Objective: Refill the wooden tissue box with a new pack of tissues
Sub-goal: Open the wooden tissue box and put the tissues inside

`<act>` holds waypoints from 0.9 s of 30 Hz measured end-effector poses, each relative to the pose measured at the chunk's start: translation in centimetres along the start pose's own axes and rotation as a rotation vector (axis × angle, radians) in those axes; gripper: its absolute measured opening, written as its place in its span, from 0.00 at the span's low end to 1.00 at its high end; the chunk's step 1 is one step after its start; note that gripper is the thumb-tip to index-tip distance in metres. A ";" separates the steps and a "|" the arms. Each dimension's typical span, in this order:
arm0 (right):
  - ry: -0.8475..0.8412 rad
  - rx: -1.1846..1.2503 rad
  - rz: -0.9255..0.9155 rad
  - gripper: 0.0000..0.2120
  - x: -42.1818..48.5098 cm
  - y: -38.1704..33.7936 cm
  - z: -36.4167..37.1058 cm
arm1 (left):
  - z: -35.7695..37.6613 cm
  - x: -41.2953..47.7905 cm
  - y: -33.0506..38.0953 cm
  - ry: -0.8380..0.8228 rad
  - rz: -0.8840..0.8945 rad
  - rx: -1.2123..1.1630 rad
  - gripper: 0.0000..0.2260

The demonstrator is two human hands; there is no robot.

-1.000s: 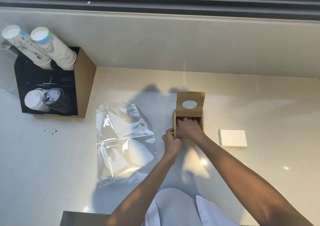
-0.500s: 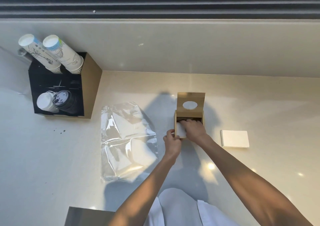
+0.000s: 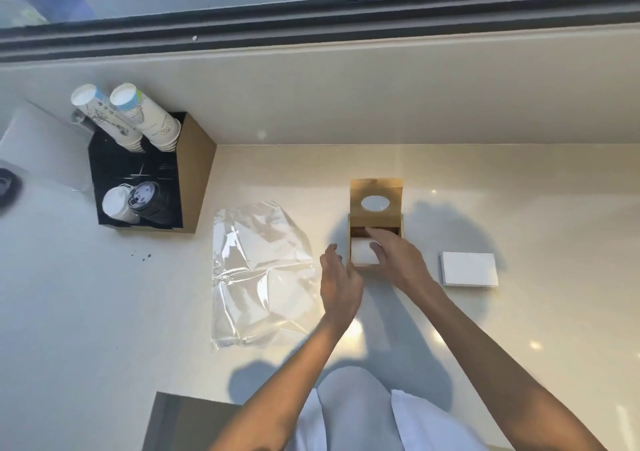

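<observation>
Wooden tissue box point(image 3: 359, 232) on counter point(image 3: 519, 191), hinged lid point(image 3: 376, 187) up; white tissues point(image 3: 360, 256) inside. Right hand point(image 3: 398, 260): fingers straight, pressing tissues. Left hand point(image 3: 341, 277): fingers released, grasping nothing, just beside box. Clear wrapper point(image 3: 263, 274) flat at left. Cup organizer point(image 3: 194, 173): paper cup stacks point(image 3: 138, 121), lids; print unreadable.

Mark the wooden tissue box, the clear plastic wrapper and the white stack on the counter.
wooden tissue box point(image 3: 356, 197), head view, raised lid, left of its oval hole.
clear plastic wrapper point(image 3: 259, 270), head view, its middle.
white stack point(image 3: 469, 269), head view, top face.
</observation>
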State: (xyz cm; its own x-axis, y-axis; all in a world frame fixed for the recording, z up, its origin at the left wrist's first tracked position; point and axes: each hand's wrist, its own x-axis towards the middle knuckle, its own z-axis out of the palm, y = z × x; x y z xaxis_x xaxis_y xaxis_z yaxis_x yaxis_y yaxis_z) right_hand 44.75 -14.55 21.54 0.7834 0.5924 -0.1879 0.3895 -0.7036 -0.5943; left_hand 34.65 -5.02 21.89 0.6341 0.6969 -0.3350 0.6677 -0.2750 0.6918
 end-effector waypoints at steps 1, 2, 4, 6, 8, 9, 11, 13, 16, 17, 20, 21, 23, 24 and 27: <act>0.139 0.069 0.022 0.16 -0.9 0.6 -1.4 | -0.2 -0.4 0.9 0.051 0.103 0.024 0.17; 0.278 0.117 0.064 0.14 -1.9 1.7 -3.2 | 0.0 -0.6 2.3 0.041 0.199 0.038 0.15; 0.465 0.222 0.244 0.12 -3.4 5.3 -6.5 | 1.5 -0.3 5.4 -0.147 0.313 0.020 0.12; 0.500 0.308 0.498 0.12 -4.5 9.9 -9.0 | 4.1 0.0 8.5 -0.452 0.253 -0.052 0.11; 0.353 0.305 0.726 0.13 -5.2 14.2 -9.7 | 7.7 0.0 10.1 -0.666 0.110 0.039 0.11; 0.238 0.307 0.812 0.16 -5.6 16.0 -9.5 | 9.6 -0.2 10.5 -0.698 0.047 0.158 0.11; 0.052 0.358 0.890 0.23 -6.1 18.8 -8.3 | 13.3 -0.6 10.1 -0.677 -0.047 0.340 0.16; -0.006 0.427 0.882 0.27 -6.2 20.2 -7.1 | 16.3 -0.7 9.3 -0.630 -0.072 0.416 0.20; 0.014 0.478 0.863 0.27 -6.1 21.4 -5.9 | 18.3 -0.7 8.8 -0.521 -0.086 0.308 0.19; 0.015 0.485 0.858 0.26 -6.1 21.8 -5.6 | 18.7 -0.6 8.6 -0.498 -0.123 0.237 0.19; 0.008 0.593 0.853 0.23 -6.0 22.9 -5.2 | 19.2 0.0 8.6 -0.523 -0.298 0.007 0.21; -0.004 0.622 0.831 0.22 -6.2 23.2 -5.3 | 19.2 0.1 8.6 -0.554 -0.361 -0.047 0.21; 0.006 0.617 0.750 0.19 -6.8 23.2 -5.7 | 18.9 0.3 8.8 -0.604 -0.387 -0.073 0.19; 0.050 0.578 0.685 0.19 -7.2 23.2 -5.9 | 18.9 0.4 8.5 -0.611 -0.326 -0.064 0.18; 0.197 0.508 0.443 0.18 -9.0 23.6 -5.0 | 18.8 -0.5 7.5 -0.466 0.122 0.041 0.13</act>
State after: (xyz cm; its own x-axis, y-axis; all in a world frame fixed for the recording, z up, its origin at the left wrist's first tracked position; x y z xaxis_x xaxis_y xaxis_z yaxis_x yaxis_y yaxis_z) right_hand 49.33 -38.46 13.09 0.9079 0.1766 -0.3803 -0.2237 -0.5632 -0.7955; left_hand 46.67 -19.88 15.16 0.8098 0.2895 -0.5103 0.5864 -0.3683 0.7215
